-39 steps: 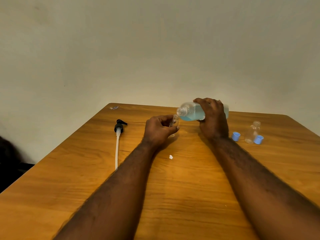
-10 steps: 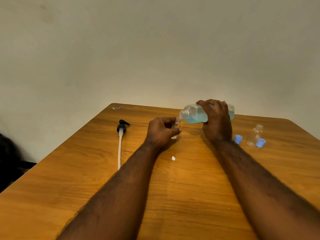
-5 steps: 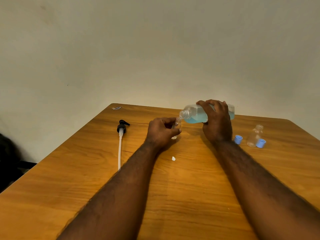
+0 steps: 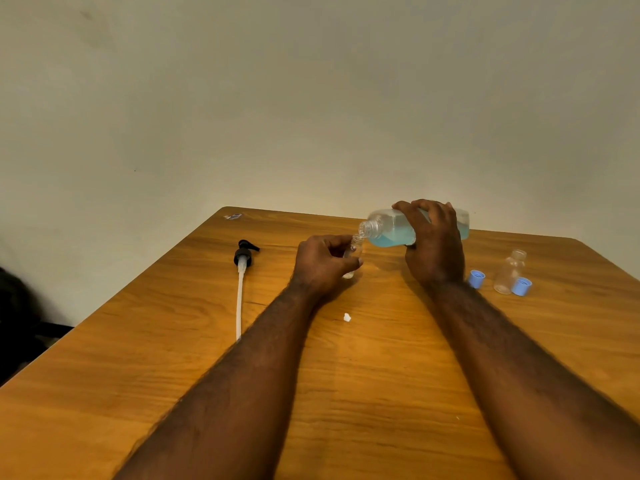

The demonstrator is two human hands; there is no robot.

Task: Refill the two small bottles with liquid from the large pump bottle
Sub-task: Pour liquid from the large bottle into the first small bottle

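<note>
1. Well to the left of my left hand [image 4: 320,266], the pump head [image 4: 245,252] lies flat on the table [image 4: 138,358]. Its white tube [image 4: 239,306] runs back toward me.
2. My left hand has its fingers and thumb curled round a small clear bottle [image 4: 354,259] and holds it roughly upright, low over the wood. I cannot tell whether its base touches the table.
3. A white scrap [image 4: 347,317] lies on the table just nearer to me than that hand.
4. The large bottle [image 4: 388,232], its pump off, is tipped on its side. Its open neck sits right above the small clear bottle's mouth, at my left fingertips. Blue liquid pools along its lower side.
5. My right hand [image 4: 434,247] grips the large bottle from above, with the fingers wrapped over its body and the bottle's base sticking out past the hand to the right.
6. Just right of my right wrist, a blue cap [image 4: 477,279] sits on the table.
7. Further right, well apart from both hands, the second small bottle [image 4: 509,271] stands upright and looks clear right through. Another blue cap [image 4: 521,286] sits just beside its base.
</note>
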